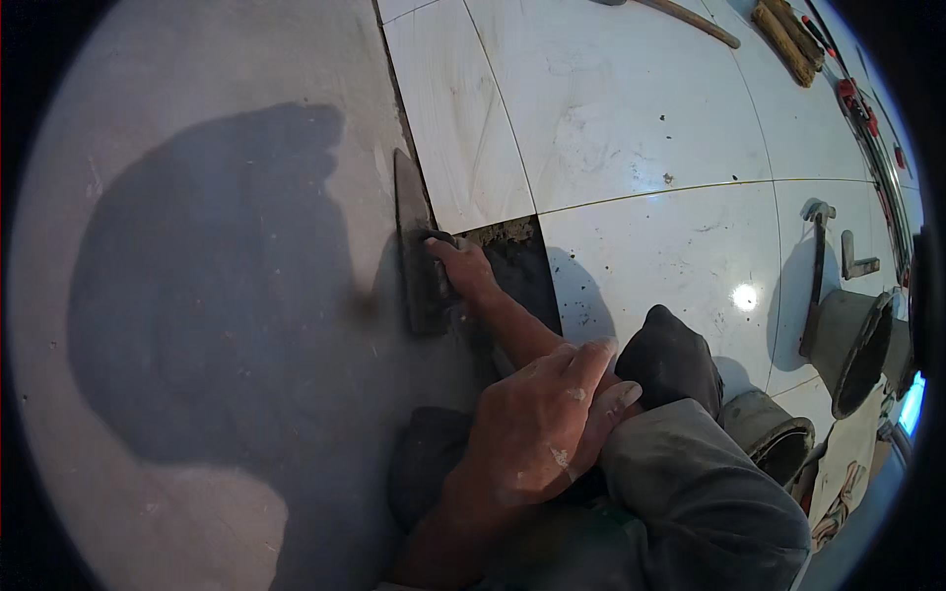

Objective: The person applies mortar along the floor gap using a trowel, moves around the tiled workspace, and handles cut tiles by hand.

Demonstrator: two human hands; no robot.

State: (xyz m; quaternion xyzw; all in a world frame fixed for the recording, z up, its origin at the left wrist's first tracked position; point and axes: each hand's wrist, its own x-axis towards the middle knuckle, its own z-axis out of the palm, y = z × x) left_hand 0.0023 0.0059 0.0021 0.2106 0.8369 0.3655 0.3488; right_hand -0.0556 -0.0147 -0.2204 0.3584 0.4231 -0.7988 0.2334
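My right hand (463,266) grips the handle of a long steel trowel (414,295), whose blade lies along the tile edge at the grey floor's border. Beside it, a dark gap with rough mortar (517,256) sits among white tiles (463,118). My left hand (542,424), dusted with pale residue, is in the foreground over my right forearm; its fingers are curled, and what they hold, if anything, is hidden.
Grey floor (197,512) spans the left under a large shadow. My knee (690,463) is at lower right, near buckets (852,345), (769,433). A hammer (818,246), an angled metal piece (857,261), a wooden handle (690,20), wood pieces (783,39) and a tile cutter (862,113) lie right.
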